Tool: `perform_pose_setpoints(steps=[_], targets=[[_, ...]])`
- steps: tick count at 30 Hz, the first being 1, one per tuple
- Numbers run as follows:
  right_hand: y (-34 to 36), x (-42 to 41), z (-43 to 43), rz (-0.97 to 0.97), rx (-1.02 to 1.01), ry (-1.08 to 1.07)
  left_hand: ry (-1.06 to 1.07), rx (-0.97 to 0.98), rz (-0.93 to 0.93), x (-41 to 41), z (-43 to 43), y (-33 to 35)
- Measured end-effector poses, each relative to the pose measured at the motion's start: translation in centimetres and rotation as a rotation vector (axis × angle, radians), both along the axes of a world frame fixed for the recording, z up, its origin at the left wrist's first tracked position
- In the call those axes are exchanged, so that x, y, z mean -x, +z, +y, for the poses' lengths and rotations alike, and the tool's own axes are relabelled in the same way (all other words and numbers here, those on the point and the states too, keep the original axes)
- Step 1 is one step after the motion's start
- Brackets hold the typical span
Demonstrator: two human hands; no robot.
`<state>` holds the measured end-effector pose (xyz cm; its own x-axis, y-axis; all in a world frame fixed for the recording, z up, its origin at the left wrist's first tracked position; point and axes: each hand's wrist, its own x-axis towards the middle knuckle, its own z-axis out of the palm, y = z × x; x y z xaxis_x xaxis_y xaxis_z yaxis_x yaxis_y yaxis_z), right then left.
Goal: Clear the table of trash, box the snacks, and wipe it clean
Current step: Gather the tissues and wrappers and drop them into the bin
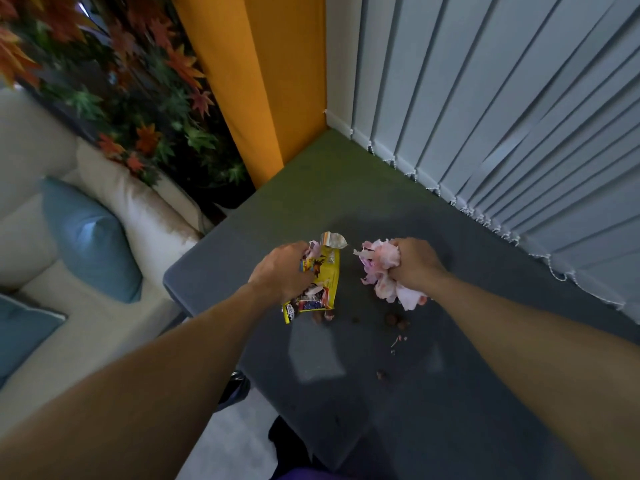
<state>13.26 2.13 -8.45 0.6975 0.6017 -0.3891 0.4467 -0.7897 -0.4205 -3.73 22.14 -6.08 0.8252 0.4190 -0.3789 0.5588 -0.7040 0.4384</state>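
Note:
Over the middle of the dark grey table (450,427), my left hand (282,270) grips a torn yellow snack wrapper (325,275) together with other small bits of wrapper. A little to the right, my right hand (415,263) is closed around a bunch of crumpled pink and white tissue (379,268). Small brown crumbs (394,320) and a few pink scraps (398,339) lie on the table just below my hands. One more brown crumb (381,374) sits nearer to me.
A cream sofa (104,265) with blue cushions (86,237) stands left of the table. An orange pillar (256,81) and artificial leaves (121,98) rise behind it. Vertical white blinds (502,116) run along the table's far right edge.

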Motion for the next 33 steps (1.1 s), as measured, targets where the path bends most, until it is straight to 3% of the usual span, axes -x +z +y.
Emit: perform_pose_setpoints(steps=[16, 33], targets=[[7.4, 6.4, 3.0, -0.122, -0.138, -0.049, -0.011, -0.071, -0.094, 6.8, 4.3, 3.8], [6.8, 26.8, 22.2, -0.101, -0.193, 0.265, 0.277, -0.089, -0.133, 29.1, 17.2, 1.7]])
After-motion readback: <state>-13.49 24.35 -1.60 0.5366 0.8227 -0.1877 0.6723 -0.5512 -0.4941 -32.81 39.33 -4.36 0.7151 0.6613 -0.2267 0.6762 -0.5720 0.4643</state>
